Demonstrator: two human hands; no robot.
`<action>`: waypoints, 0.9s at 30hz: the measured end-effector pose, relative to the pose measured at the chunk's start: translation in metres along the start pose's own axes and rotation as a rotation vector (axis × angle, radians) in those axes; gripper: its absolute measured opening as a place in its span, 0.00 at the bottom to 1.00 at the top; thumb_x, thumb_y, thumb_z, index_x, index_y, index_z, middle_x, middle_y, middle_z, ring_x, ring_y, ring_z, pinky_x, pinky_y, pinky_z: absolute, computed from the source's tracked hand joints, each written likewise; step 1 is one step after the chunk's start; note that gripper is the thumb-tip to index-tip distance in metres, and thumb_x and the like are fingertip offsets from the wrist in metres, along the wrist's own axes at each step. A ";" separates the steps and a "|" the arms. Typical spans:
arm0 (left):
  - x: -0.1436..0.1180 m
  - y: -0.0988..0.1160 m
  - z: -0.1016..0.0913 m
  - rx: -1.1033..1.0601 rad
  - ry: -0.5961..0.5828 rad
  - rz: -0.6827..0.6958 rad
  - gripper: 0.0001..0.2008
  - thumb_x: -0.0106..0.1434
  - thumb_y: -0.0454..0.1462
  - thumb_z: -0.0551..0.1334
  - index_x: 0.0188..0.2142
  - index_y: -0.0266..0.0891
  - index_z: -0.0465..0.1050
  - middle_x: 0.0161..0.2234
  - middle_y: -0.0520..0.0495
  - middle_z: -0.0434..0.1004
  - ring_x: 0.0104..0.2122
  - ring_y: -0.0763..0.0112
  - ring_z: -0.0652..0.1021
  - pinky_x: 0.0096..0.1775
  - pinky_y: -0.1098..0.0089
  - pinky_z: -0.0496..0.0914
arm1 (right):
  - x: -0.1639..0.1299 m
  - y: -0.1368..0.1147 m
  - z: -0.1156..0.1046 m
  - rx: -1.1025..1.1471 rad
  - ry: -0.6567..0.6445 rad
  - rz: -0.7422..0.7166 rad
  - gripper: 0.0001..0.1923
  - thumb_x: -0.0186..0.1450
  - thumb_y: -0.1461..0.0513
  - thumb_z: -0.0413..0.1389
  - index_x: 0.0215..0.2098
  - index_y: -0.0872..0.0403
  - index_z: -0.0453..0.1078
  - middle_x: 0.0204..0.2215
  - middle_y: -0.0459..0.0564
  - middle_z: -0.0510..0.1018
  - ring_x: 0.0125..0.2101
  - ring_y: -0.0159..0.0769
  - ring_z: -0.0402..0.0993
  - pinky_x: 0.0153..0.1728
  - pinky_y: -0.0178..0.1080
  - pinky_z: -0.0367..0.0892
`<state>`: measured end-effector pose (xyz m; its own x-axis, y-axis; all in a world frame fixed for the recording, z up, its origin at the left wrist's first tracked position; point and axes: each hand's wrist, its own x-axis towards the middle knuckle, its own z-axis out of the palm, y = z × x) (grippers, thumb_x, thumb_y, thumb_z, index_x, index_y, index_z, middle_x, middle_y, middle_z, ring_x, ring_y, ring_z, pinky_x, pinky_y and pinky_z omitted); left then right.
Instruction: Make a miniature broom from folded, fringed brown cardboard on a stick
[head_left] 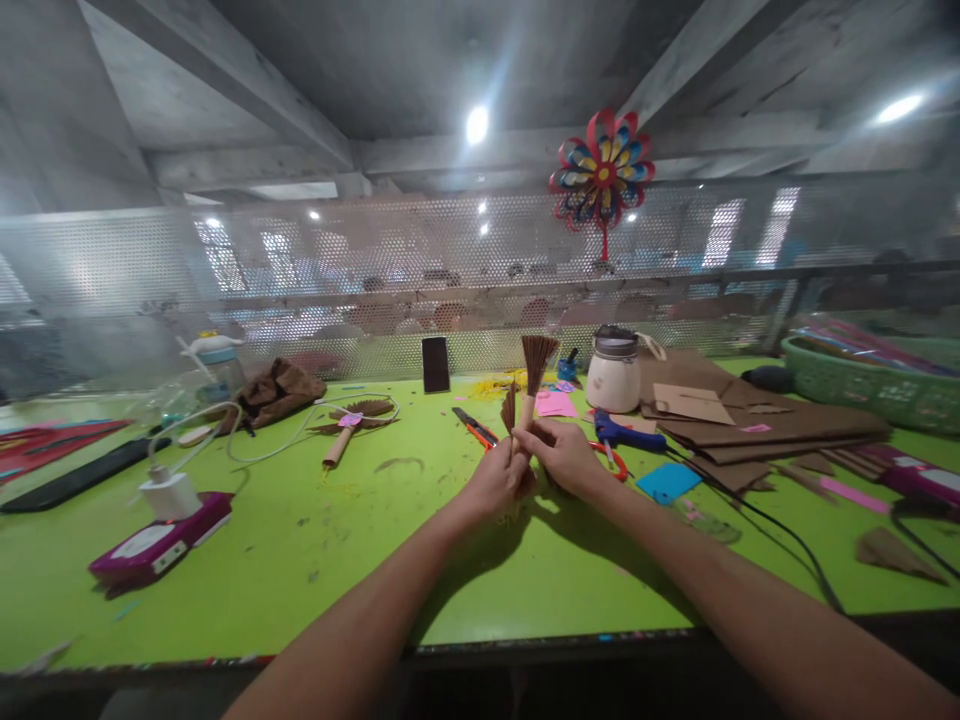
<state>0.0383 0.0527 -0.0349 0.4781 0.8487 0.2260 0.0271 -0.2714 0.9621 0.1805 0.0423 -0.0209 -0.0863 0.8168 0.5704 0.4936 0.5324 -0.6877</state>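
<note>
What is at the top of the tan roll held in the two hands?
A brown fan-shaped piece stands above the roll. The roll's lower end cannot be seen: the fingers cover it.

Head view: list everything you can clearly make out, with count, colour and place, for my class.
Fanned paper stick: 1, brown, centre
Similar stick: 1, brown, left
Bladed tool: 1, black and orange, centre
Glue gun: 1, blue, right
Paper sheets: several, brown, right
Card: 1, blue, right
Jar: 1, whitish, back right
Basket: 1, green, far right
Phone: 1, black, back centre
Crumpled item: 1, brown, back left
Flat bar: 1, black, left
Power strips: 2, purple-white, left and far right
Plug: 1, white, left
Cables: several, white and black, both sides
Paper scraps: uncounted, mixed, scattered
Flower: 1, multicoloured, upper right
Screen: 1, grey, behind
Table: 1, green, below
Left hand: 1, bare, centre
Right hand: 1, bare, centre
</note>
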 end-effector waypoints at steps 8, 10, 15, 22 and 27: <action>-0.005 0.018 -0.014 -0.279 0.065 -0.083 0.13 0.63 0.45 0.59 0.36 0.36 0.64 0.23 0.51 0.71 0.21 0.76 0.72 0.24 0.76 0.65 | 0.002 -0.002 -0.005 -0.033 0.003 -0.045 0.20 0.66 0.51 0.48 0.26 0.56 0.71 0.21 0.46 0.69 0.25 0.32 0.64 0.28 0.35 0.58; -0.004 0.019 -0.018 -0.340 0.073 -0.090 0.12 0.64 0.44 0.58 0.36 0.36 0.64 0.22 0.51 0.71 0.21 0.75 0.73 0.24 0.76 0.66 | 0.001 0.000 -0.004 -0.080 0.003 -0.056 0.18 0.65 0.53 0.49 0.27 0.56 0.71 0.22 0.46 0.70 0.25 0.33 0.64 0.28 0.35 0.58; -0.003 0.016 -0.021 -0.423 0.037 -0.124 0.10 0.65 0.42 0.56 0.38 0.36 0.63 0.23 0.50 0.71 0.23 0.71 0.76 0.25 0.73 0.69 | 0.000 0.002 -0.004 -0.112 -0.006 -0.042 0.15 0.64 0.58 0.51 0.23 0.56 0.69 0.19 0.45 0.69 0.23 0.32 0.63 0.27 0.34 0.57; -0.001 0.015 -0.023 -0.330 0.132 -0.151 0.10 0.64 0.43 0.57 0.37 0.37 0.64 0.22 0.54 0.67 0.18 0.79 0.68 0.21 0.79 0.61 | 0.004 0.006 -0.009 -0.139 0.027 -0.018 0.20 0.63 0.54 0.50 0.19 0.56 0.69 0.15 0.44 0.66 0.20 0.31 0.61 0.25 0.34 0.55; -0.002 0.018 -0.023 -0.332 0.178 -0.211 0.09 0.65 0.41 0.56 0.39 0.37 0.65 0.22 0.55 0.64 0.18 0.80 0.66 0.21 0.79 0.61 | 0.008 0.013 -0.014 -0.109 0.051 0.021 0.21 0.63 0.52 0.50 0.19 0.57 0.70 0.14 0.44 0.68 0.19 0.30 0.62 0.23 0.33 0.55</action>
<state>0.0173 0.0566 -0.0144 0.3324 0.9431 0.0136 -0.1900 0.0529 0.9804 0.1978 0.0522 -0.0192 -0.0319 0.8139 0.5801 0.5861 0.4854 -0.6487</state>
